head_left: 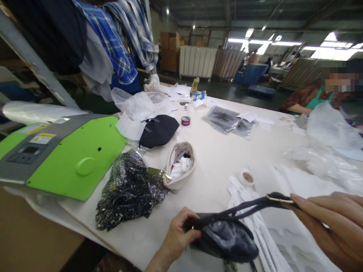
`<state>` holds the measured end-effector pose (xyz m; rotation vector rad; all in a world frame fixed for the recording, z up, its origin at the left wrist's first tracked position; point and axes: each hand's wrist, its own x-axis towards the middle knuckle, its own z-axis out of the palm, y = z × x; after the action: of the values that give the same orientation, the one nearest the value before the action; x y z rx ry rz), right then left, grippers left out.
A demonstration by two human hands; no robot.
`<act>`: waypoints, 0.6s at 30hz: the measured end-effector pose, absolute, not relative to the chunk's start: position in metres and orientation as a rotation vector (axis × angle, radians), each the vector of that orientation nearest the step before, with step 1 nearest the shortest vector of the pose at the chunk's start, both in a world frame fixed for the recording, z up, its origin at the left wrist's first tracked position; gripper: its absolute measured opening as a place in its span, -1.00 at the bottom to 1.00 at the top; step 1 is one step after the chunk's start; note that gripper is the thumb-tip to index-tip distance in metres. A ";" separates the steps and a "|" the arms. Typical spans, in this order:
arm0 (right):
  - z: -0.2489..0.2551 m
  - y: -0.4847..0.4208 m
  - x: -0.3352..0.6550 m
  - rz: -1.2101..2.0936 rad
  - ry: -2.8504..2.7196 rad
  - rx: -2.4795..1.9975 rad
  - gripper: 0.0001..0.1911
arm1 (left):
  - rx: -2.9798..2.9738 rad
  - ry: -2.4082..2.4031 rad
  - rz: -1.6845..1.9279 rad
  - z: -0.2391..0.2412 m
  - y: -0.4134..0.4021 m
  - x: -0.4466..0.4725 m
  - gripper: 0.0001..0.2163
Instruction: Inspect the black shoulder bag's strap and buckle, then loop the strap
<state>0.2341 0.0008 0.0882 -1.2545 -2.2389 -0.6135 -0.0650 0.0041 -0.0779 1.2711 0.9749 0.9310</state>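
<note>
My left hand (178,234) is closed on one end of a small dark handbag (227,236) at the table's near edge. My right hand (331,223) pinches the bag's dark strap (249,206) by its gold ring, stretching the strap out to the right. The bag hangs between both hands, just above several white paper strips (255,223). A roll of white tape (246,177) lies just beyond the strips.
A green and grey machine (68,158) stands at the left. Beside it lie a clear bag of black-and-white pieces (127,189), an open cream pouch (180,164) and a black bag (159,130). Plastic wrappers (326,151) pile at the right, where another person (312,98) works. Shirts (119,37) hang behind.
</note>
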 end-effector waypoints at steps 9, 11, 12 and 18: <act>0.083 0.004 0.241 -0.569 -2.337 -1.087 -0.63 | 1.384 0.943 0.956 -0.079 0.009 -0.076 -0.71; 0.077 -0.001 0.240 -0.444 -2.272 -1.163 -0.64 | 1.384 0.942 0.935 -0.079 0.010 -0.078 -0.70; 0.075 -0.003 0.240 -0.399 -2.257 -1.211 -0.63 | 1.384 0.935 0.924 -0.078 0.010 -0.079 -0.68; 0.082 -0.006 0.227 -0.419 -2.293 -1.135 -0.67 | 1.461 0.777 0.927 -0.042 0.026 -0.059 -0.60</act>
<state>0.2267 -0.0061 0.0823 -1.1353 -2.2934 -0.4191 -0.0593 0.0257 -0.0420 1.4606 0.7774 0.9271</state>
